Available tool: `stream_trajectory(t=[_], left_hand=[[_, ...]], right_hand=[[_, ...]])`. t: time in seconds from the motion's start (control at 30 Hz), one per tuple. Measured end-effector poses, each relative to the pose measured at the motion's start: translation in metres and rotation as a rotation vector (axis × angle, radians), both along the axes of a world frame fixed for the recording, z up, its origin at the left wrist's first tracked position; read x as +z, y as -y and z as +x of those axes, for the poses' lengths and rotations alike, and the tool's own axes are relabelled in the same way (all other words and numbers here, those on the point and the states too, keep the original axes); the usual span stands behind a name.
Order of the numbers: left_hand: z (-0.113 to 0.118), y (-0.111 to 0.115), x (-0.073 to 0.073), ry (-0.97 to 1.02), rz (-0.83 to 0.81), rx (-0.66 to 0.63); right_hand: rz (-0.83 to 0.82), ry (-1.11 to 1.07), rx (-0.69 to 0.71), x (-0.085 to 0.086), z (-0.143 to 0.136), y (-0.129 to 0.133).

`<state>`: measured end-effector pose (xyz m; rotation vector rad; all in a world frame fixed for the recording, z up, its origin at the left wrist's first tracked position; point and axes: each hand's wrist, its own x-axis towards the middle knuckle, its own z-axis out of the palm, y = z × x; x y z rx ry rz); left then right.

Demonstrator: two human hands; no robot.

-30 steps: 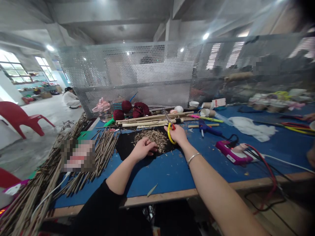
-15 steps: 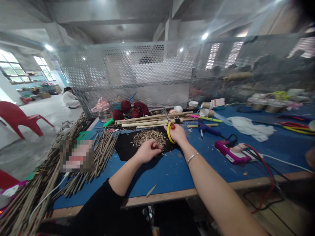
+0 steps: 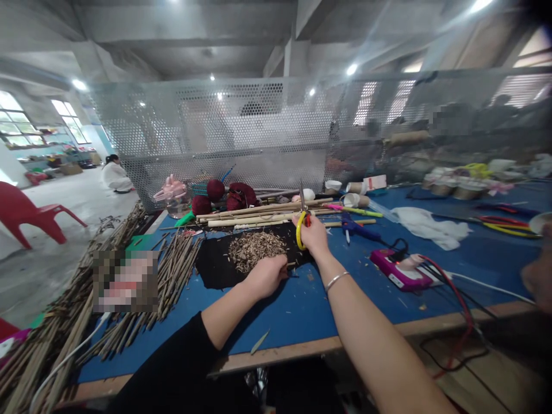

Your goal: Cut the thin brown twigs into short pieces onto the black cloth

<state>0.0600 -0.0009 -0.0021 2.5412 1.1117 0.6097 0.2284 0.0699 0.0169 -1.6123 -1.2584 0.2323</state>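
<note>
The right hand (image 3: 314,237) grips scissors (image 3: 298,234); the left hand (image 3: 266,276) seems to pinch a small stick (image 3: 292,264) and may scatter the chips (image 3: 252,248) by brushing them.

Clock centre: left hand (image 3: 266,277).
Passage: 5 o'clock, over blue tabletop (image 3: 293,316).
Scissors (image 3: 299,236): 2 o'clock, obstructing, in right hand (image 3: 314,236).
Pale sticks (image 3: 259,219): 12 o'clock, low barrier.
Twig pile (image 3: 176,276): 9 o'clock, obstructing.

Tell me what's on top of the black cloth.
A loose heap of small, dry brown pieces sits on the black cloth. The heap hides the cloth's middle, and the left hand covers part of the near edge, so whatever lies beneath them can't be seen.
</note>
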Motion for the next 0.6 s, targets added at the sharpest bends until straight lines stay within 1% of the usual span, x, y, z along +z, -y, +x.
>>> stream_trajectory(t=[0.13, 0.3, 0.37, 0.5, 0.53, 0.57, 0.6], left_hand=[[0.002, 0.002, 0.002, -0.007, -0.005, 0.023], [0.003, 0.004, 0.002, 0.021, -0.037, 0.042], [-0.001, 0.003, 0.003, 0.066, -0.027, 0.102], [-0.011, -0.004, 0.010, 0.225, 0.038, 0.343], [-0.013, -0.005, 0.011, 0.247, 0.031, 0.367], [-0.013, -0.005, 0.011, 0.251, 0.012, 0.355], [-0.012, -0.005, 0.010, 0.239, -0.012, 0.316]], right_hand=[[-0.007, 0.015, -0.005, 0.000, -0.001, 0.001], [-0.023, 0.017, 0.018, 0.002, -0.002, 0.003], [-0.028, 0.007, 0.024, 0.002, -0.003, 0.003], [-0.035, 0.013, 0.035, 0.003, -0.004, 0.004], [-0.036, 0.018, 0.038, 0.003, -0.004, 0.004], [-0.038, 0.023, 0.040, 0.003, -0.004, 0.004], [-0.039, 0.027, 0.041, 0.003, -0.004, 0.004]])
